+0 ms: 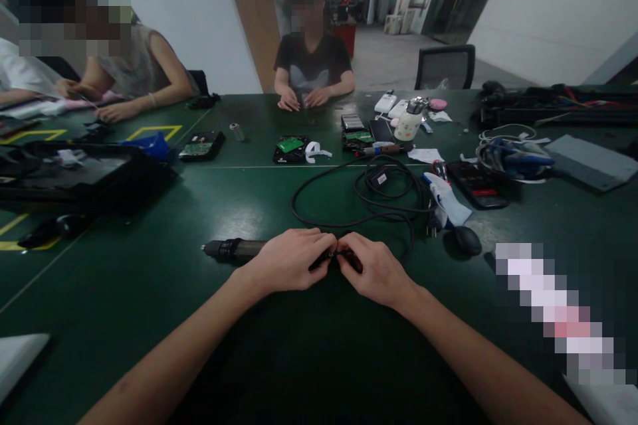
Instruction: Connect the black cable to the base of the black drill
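My left hand (pixel 296 259) is closed around the rear of a dark electric screwdriver (pixel 236 250), which lies across the table with its bit end pointing left. My right hand (pixel 373 267) meets it fingertip to fingertip at the tool's tail. The right fingers pinch the dark end of a black cable (pixel 319 222). How far this end sits in the screwdriver is hidden by my fingers. From there the cable loops back into a loose coil behind my right hand.
Hard drives (pixel 292 149) with green boards lie farther back. To the right are a glue-like white tube (pixel 447 200), a black mouse (pixel 467 240), a black tray (pixel 477 184) and a bottle (pixel 409 121). A black case (pixel 90 172) stands left. Co-workers sit across the table.
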The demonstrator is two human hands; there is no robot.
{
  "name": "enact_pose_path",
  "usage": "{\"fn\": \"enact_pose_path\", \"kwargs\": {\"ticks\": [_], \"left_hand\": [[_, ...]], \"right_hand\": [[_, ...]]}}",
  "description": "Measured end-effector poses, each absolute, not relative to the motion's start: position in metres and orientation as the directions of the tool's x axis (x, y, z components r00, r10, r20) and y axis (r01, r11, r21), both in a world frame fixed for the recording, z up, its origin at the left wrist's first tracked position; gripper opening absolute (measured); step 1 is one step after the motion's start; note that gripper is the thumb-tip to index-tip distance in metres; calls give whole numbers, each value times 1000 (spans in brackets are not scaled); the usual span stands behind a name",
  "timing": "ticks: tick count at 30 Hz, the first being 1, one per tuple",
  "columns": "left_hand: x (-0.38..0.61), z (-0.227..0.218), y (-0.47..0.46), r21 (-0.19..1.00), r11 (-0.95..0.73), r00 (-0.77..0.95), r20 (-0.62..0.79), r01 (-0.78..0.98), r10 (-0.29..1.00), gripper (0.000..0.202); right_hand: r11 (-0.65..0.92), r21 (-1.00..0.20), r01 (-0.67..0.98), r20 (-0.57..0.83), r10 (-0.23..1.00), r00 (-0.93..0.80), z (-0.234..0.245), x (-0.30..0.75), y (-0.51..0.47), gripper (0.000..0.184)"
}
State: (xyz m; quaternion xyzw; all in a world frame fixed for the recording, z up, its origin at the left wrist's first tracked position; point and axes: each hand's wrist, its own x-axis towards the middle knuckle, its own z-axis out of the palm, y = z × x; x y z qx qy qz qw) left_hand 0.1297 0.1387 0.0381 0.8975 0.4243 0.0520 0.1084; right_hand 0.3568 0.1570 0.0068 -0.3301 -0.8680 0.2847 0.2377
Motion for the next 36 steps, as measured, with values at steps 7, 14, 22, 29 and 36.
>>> {"fn": "enact_pose_path", "kwargs": {"ticks": [7, 14, 22, 29, 36], "left_hand": [[128, 29, 141, 248, -604, 620, 15, 758, 784, 16], [130, 35, 139, 231, -616, 630, 15, 754, 777, 15], [128, 34, 140, 281, -594, 618, 6, 754, 786, 14], [130, 28, 141, 200, -617, 624, 31, 762, 781, 21], [133, 37, 137, 208, -615, 626, 17, 761, 780, 18]], "right_hand": [[623, -655, 428, 229, 703, -673, 7, 357, 157, 13], [634, -646, 425, 241, 698, -675, 5, 357, 158, 13], [622, -657, 427, 235, 706, -668, 7, 356, 157, 12], [633, -646, 427, 241, 700, -673, 9, 357, 157, 12], [634, -649, 421, 246, 698, -673, 9, 357, 157, 12]]}}
